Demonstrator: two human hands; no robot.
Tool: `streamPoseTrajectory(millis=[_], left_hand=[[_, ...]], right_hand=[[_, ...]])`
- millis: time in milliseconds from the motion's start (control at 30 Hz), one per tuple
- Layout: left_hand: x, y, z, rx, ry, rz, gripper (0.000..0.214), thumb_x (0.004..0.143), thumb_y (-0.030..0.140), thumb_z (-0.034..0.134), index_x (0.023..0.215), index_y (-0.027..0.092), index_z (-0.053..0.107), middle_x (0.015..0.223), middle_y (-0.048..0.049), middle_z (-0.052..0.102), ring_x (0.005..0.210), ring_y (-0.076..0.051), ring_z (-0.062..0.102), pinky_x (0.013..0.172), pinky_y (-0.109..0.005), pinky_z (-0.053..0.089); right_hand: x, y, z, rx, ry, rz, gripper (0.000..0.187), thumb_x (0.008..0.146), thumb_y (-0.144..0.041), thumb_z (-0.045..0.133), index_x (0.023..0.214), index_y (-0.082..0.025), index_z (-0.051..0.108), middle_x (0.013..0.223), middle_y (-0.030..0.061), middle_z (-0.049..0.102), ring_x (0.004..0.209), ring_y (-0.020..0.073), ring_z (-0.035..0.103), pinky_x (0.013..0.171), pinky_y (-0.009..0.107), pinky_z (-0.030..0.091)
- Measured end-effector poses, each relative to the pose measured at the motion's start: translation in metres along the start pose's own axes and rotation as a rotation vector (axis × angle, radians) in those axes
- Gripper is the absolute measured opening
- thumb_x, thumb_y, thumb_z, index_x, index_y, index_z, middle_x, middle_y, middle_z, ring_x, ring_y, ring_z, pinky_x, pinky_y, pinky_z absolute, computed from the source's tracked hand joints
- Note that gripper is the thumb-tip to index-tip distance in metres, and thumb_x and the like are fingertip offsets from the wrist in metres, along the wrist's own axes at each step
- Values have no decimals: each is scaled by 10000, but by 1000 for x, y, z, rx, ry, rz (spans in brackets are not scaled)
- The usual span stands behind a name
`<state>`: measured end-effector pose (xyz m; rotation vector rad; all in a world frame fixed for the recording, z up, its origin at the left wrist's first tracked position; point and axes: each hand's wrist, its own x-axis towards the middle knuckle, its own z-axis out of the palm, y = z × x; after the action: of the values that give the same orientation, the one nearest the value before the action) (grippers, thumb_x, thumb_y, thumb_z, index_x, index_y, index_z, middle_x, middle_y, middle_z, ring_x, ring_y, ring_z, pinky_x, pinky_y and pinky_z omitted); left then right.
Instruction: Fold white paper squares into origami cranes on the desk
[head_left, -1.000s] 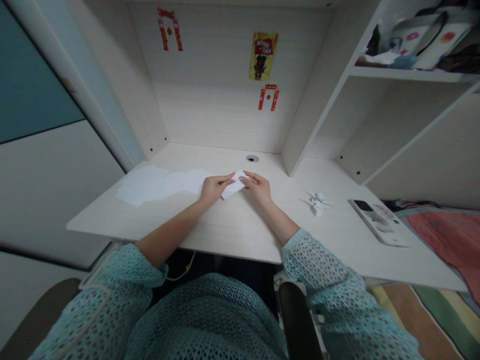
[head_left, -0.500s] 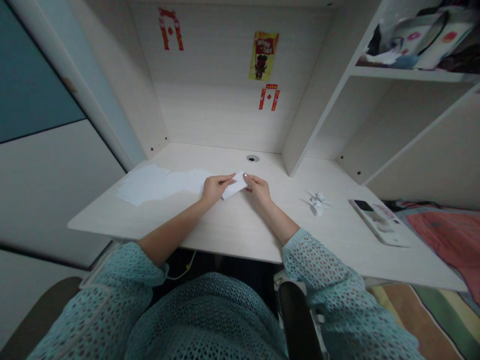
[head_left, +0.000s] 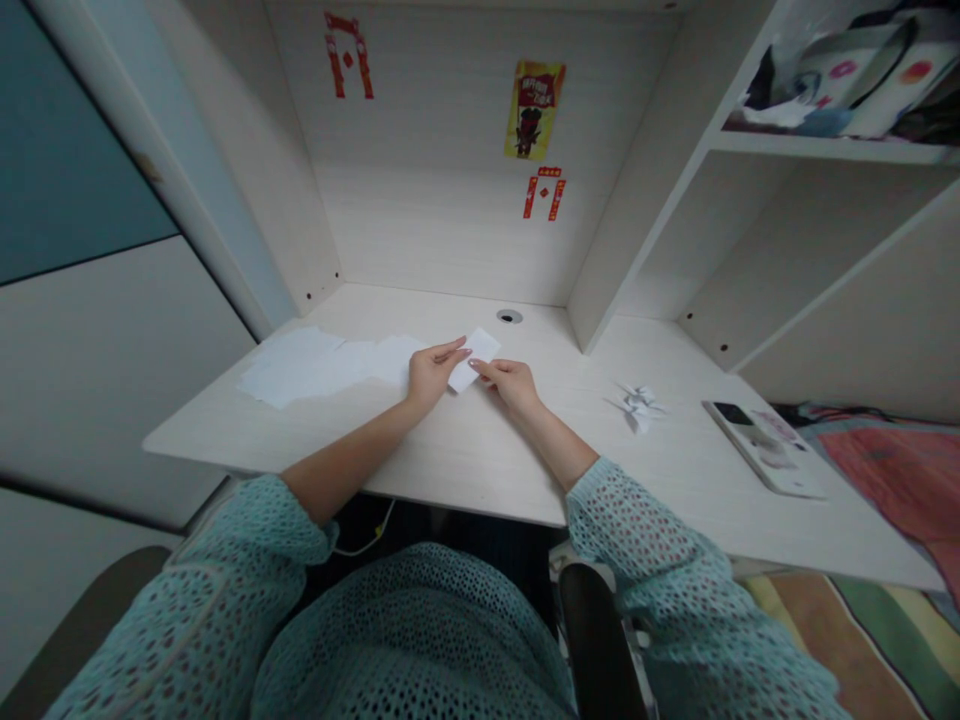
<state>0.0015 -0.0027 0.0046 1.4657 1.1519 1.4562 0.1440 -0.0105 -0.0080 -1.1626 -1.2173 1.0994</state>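
Note:
A small folded white paper (head_left: pixel 477 352) lies on the pale wooden desk (head_left: pixel 465 450) between my two hands. My left hand (head_left: pixel 429 371) rests on its left edge, fingers pinched on the paper. My right hand (head_left: pixel 510 380) presses the paper's near right edge with the fingertips drawn together. Both forearms reach out from teal knitted sleeves.
Several loose white sheets (head_left: pixel 315 365) lie to the left of my hands. A folded paper figure (head_left: pixel 636 404) sits to the right, and a white remote-like device (head_left: pixel 765 446) further right. A cable hole (head_left: pixel 509 316) is behind. Shelves (head_left: pixel 825 150) stand at the right.
My right hand slid leftward and nearer along the paper, uncovering its far corner. The left hand stayed in place on the paper.

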Motion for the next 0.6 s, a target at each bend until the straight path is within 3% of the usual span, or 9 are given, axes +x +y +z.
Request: streamPoseTrajectory(millis=[167, 367, 500, 600], left_hand=[[3, -4, 0, -74, -6, -56, 438, 726, 362, 681, 1088, 115, 663, 1086, -118, 675, 939, -218, 655, 803, -320, 537], [5, -2, -3, -62, -12, 0, 417, 711, 364, 692, 1042, 112, 685, 1065, -117, 685, 917, -210, 656, 791, -300, 528], [4, 1, -4, -19, -109, -22, 580, 711, 390, 691, 1221, 136, 577, 891, -81, 723, 758, -176, 668, 649, -255, 521], [3, 0, -3, -13, -196, -52, 742, 664, 376, 736, 1320, 155, 469, 907, -80, 719, 730, -173, 670, 616, -245, 511]], right_hand=[[1, 1, -1, -19, -19, 0, 445, 560, -591, 711, 500, -167, 589, 467, -22, 510, 439, 76, 343, 455, 243, 262], [6, 4, -5, -25, -68, -46, 410, 607, -568, 686, 542, -166, 632, 524, 2, 569, 478, 94, 405, 481, 241, 310], [7, 4, -7, -39, -6, -134, 392, 627, -558, 668, 566, -171, 650, 535, 0, 580, 508, 108, 441, 510, 247, 346], [7, 4, -6, -23, 43, -160, 398, 638, -562, 650, 590, -168, 662, 548, 4, 588, 534, 118, 469, 527, 249, 359]])
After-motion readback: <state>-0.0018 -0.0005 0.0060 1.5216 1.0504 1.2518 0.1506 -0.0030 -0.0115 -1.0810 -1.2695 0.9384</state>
